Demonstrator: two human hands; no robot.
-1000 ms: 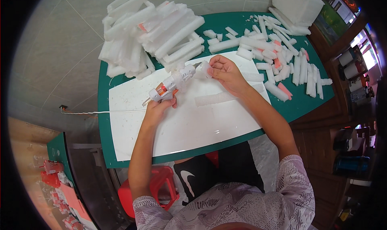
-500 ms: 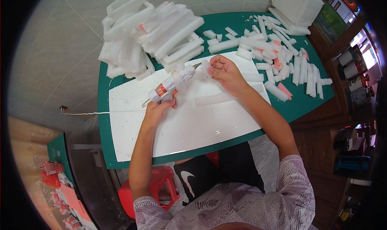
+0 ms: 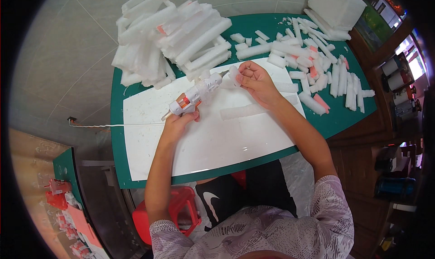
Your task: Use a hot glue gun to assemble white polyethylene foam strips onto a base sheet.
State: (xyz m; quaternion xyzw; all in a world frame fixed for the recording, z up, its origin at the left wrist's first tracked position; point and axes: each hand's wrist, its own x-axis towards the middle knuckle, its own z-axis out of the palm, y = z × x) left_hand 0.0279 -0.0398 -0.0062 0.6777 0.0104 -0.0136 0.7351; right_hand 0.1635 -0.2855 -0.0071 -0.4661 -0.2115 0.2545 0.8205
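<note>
Left hand (image 3: pixel 179 123): closed round glue gun (image 3: pixel 195 95), nozzle aimed up-right | right hand (image 3: pixel 256 80): pinching small foam piece (image 3: pixel 234 75) at nozzle tip | tabletop (image 3: pixel 118 136): foam strip (image 3: pixel 247 110) just below right wrist, long axis left-right

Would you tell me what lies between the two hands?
In the head view, the white glue gun spans from the left hand toward the foam piece in the right hand.

- The single view comes from a fisheye camera worn on the person's head, the left of a side-by-side pair, looking steeply down.
- It faces the green table (image 3: pixel 118 136) and the white board (image 3: pixel 217 145) lying on it, with the person's lap at the lower edge.
- Both forearms enter from below, close to the lens.
- Straight edges bend near the dark round rim.
</note>
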